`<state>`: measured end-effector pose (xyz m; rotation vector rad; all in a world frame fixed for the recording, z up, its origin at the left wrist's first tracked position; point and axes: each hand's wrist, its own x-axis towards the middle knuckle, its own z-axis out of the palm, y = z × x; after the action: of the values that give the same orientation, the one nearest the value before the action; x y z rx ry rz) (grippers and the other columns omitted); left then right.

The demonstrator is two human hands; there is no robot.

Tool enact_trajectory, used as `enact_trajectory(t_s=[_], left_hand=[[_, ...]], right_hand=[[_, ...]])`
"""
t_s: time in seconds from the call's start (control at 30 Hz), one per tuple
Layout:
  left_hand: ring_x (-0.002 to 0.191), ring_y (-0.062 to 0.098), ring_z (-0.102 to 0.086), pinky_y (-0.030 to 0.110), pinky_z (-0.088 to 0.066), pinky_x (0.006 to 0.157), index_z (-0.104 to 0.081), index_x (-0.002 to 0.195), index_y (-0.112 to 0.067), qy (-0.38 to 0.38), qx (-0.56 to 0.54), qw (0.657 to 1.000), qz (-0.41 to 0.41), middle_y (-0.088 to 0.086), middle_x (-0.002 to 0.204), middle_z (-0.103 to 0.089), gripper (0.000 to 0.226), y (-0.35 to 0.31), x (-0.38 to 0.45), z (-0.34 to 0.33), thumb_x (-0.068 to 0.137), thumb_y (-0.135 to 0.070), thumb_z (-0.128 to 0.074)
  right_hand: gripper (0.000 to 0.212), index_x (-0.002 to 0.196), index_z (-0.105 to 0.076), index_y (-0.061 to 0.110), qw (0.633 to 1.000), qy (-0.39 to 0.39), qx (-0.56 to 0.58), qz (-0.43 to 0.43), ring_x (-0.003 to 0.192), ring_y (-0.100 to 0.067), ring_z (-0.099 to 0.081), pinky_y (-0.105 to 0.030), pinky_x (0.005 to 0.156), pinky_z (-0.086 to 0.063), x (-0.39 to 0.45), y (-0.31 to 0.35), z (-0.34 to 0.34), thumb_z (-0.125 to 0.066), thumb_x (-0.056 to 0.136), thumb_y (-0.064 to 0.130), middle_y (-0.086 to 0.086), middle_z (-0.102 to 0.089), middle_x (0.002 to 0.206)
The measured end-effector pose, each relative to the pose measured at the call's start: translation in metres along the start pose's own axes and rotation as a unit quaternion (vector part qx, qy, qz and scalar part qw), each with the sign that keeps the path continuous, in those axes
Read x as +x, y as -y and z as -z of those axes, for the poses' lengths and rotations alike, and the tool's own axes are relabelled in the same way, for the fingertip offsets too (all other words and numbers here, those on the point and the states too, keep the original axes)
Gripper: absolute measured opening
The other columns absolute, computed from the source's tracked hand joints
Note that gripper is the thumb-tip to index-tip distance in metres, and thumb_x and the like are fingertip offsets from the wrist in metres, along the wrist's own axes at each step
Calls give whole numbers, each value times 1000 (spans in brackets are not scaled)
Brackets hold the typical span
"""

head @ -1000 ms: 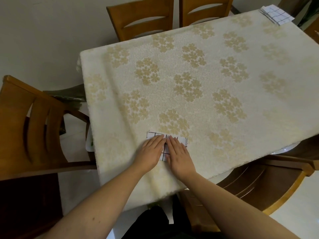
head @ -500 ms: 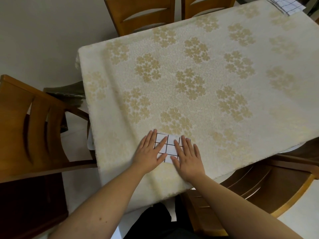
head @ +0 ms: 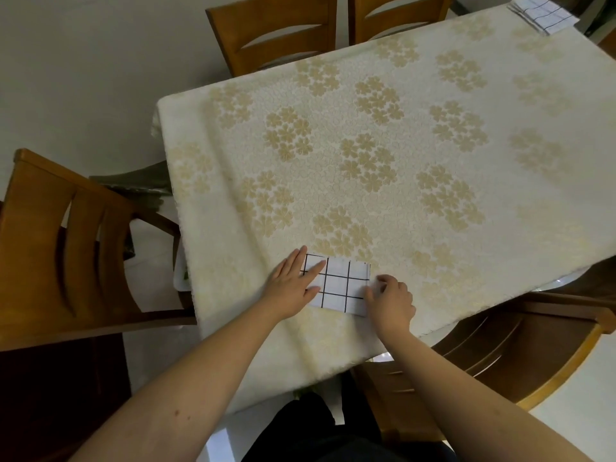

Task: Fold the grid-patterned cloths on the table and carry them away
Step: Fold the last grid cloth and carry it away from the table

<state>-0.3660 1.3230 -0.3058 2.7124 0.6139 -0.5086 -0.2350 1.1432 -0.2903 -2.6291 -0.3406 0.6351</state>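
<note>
A small folded white cloth with a black grid (head: 343, 285) lies near the table's front edge. My left hand (head: 293, 284) rests flat on its left part, fingers spread and pointing up-right. My right hand (head: 390, 300) sits at the cloth's right edge with fingers curled, pinching that edge; the cloth's right end is partly hidden under it. A second pile of grid-patterned cloth (head: 541, 11) lies at the table's far right corner, away from both hands.
The table (head: 383, 155) wears a cream cloth with gold flowers. Wooden chairs stand around it: one at the left (head: 66, 248), two at the far side (head: 276, 31), one at the near right (head: 520, 348). Pale floor lies beyond.
My hands slid apart across the folded cloth. The left one moved to its left part and stayed flat; the right one moved to the right edge and curled its fingers on it.
</note>
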Motion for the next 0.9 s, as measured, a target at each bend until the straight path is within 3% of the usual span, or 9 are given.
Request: enact_trajectory(t_s=[0.13,0.27,0.37,0.43,0.57,0.63,0.7,0.8,0.9], left_hand=[[145,17,25,36,5,120,10,150,-43,14,20,1000,-7,1,157,28,66,1,0,0,99,-57,-29],[145,17,24,36,4,120,10,150,-43,13,20,1000,-7,2,158,28,67,1,0,-1,98,-59,-29],[146,18,23,37,3,121,9,150,-43,7,21,1000,-6,2,158,27,67,2,0,-2,98,-59,-29],[146,18,23,36,4,120,9,150,-43,7,25,1000,-6,2,158,27,67,1,0,-2,98,-59,-29],[146,18,22,35,4,119,8,150,-43,0,25,1000,-6,2,158,26,68,1,-1,-2,97,-60,-30],[146,17,21,36,2,121,8,151,-42,-8,24,1000,-7,1,159,25,70,1,-2,-3,96,-62,-30],[147,16,19,36,1,121,8,151,-39,-17,16,1000,-5,0,159,23,74,1,-4,-3,95,-63,-31],[148,14,15,34,-4,121,6,153,-32,-42,-54,998,7,-1,161,18,81,2,-8,-2,93,-64,-37],[149,12,1,28,-13,118,-6,155,-25,-119,-284,950,56,-2,162,1,83,-4,-16,6,92,-47,-57]], right_hand=[[48,124,-54,18,985,36,132,-101,108,-30,-53,-45,89,-49,4,14,-9,-69,81,32,-9,-49,123],[32,111,-59,16,973,58,155,-162,99,-31,-56,-39,83,-50,8,29,-9,-68,81,26,-8,-44,117],[16,90,-57,18,974,47,179,-130,83,-26,-59,-38,72,-51,7,31,-10,-64,76,23,-2,-54,93],[16,88,-59,14,974,46,193,-109,73,-21,-59,-37,67,-50,4,31,-12,-63,75,22,2,-59,79],[22,98,-51,20,970,52,223,-78,79,-17,-59,-29,67,-47,-7,35,-4,-66,83,20,5,-58,86],[10,86,-53,20,978,65,192,-48,74,-18,-57,-26,60,-43,-9,33,-1,-63,85,19,5,-58,77],[11,74,-58,18,984,77,160,-23,69,-20,-56,-25,53,-38,-10,32,4,-60,85,18,3,-58,69],[9,93,-67,18,984,82,155,19,75,-18,-62,-24,56,-44,-11,31,14,-60,87,20,2,-65,80],[10,97,-68,21,977,91,180,63,76,-15,-65,-29,65,-50,-14,29,23,-62,89,22,4,-69,81]])
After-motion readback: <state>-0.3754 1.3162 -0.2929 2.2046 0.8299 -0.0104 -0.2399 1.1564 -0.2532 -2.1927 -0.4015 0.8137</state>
